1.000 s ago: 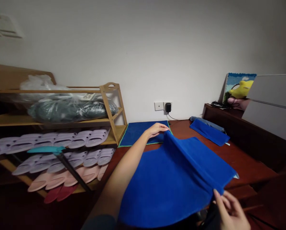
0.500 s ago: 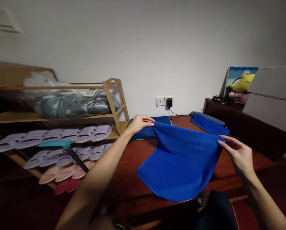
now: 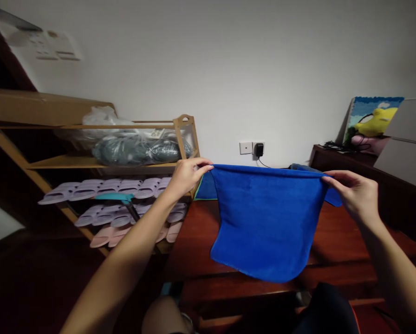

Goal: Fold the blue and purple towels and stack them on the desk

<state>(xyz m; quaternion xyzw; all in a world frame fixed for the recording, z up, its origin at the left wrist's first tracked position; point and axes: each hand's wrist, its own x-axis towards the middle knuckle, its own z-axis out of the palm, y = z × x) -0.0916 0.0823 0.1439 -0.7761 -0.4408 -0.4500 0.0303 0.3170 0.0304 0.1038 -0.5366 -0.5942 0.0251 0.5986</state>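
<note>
A blue cloth (image 3: 267,222) hangs stretched between both hands above the reddish-brown wooden table (image 3: 197,232). My left hand (image 3: 190,176) pinches its upper left corner between thumb and fingers. At the upper right corner, my right hand (image 3: 357,190) grips the cloth the same way. The top edge runs nearly level and taut, while the lower part droops toward the table's front edge. Behind it lies a darker blue cloth with a green border (image 3: 207,188), partly covered. Another blue cloth (image 3: 333,197) shows only in part behind my right hand.
On the left stands a wooden rack (image 3: 185,134) with several pairs of slippers (image 3: 105,186) and plastic-wrapped bundles (image 3: 134,149). A black plug (image 3: 259,149) sits in the wall socket. At right, a yellow plush toy (image 3: 377,121) and cables rest on a dark cabinet (image 3: 336,162).
The blue cloth's top edge has been raised and levelled, with my right hand now higher. The cloth hangs straighter. My view has turned slightly left.
</note>
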